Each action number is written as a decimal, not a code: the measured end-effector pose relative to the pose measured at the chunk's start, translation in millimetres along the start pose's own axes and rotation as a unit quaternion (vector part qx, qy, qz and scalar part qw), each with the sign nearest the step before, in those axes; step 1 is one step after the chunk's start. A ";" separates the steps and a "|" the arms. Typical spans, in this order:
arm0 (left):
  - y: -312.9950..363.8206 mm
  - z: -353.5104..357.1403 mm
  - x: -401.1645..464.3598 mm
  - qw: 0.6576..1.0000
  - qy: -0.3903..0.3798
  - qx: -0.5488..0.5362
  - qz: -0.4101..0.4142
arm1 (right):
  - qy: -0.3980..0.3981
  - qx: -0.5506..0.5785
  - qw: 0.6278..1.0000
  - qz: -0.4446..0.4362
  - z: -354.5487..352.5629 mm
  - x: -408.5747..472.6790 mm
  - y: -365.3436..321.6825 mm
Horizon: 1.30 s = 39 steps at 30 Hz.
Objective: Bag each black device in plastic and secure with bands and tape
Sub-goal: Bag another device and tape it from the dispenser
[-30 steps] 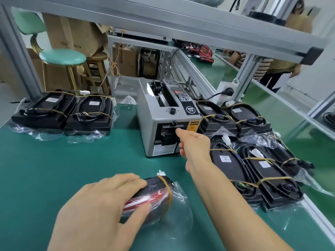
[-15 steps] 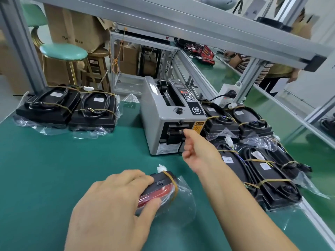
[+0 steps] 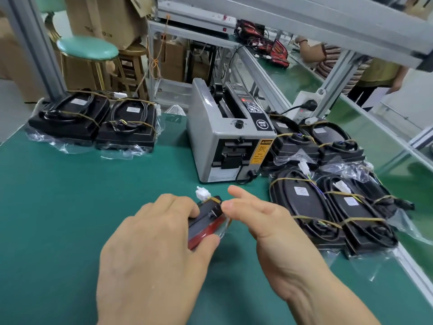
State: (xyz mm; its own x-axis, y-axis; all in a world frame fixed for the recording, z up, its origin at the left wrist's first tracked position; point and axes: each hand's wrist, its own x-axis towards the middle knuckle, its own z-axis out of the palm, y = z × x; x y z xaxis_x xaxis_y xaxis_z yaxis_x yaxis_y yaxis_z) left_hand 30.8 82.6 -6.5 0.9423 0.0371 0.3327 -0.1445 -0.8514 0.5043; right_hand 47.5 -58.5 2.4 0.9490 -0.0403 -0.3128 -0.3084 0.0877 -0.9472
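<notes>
A black device (image 3: 209,213) with a red lens lies in a clear plastic bag on the green mat, a yellow rubber band around its far end and a white connector (image 3: 202,193) sticking up there. My left hand (image 3: 154,249) grips it from above and the left. My right hand (image 3: 269,221) is just to its right with fingers spread, the thumb tip touching the bagged end near the band. I cannot make out any tape on the fingers. The grey tape dispenser (image 3: 218,137) stands behind the device.
Two bagged, banded devices (image 3: 93,120) lie at the back left. Several more bagged devices (image 3: 328,207) are piled right of the dispenser, up to the table's metal edge rail (image 3: 412,266). A green stool (image 3: 87,46) and cardboard boxes stand behind; a person (image 3: 339,57) works at the far bench.
My right hand has pulled back from the tape dispenser's outlet to the end of the device. My left hand kept its hold on the device, and the loose bag now lies tighter.
</notes>
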 end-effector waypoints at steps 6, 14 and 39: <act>0.9 0.7 -3.4 1.000 0.011 -0.005 0.006 | 0.027 0.028 0.999 0.004 6.7 -2.1 5.2; 3.1 -1.8 -2.2 0.999 0.032 0.001 0.023 | 0.014 0.022 0.999 0.023 10.6 -5.6 5.8; 2.1 2.9 -5.5 0.997 0.036 -0.030 0.065 | 0.069 -0.108 0.986 -0.107 2.1 10.2 22.9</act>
State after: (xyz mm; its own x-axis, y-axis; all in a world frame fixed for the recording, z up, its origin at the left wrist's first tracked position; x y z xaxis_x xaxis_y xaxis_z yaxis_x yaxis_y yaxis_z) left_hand 26.2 79.1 -9.7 0.8906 -0.0328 0.4537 -0.2846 -0.8182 0.4995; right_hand 50.2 -54.8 -22.3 0.9805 -0.1707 -0.0970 -0.1233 -0.1510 -0.9808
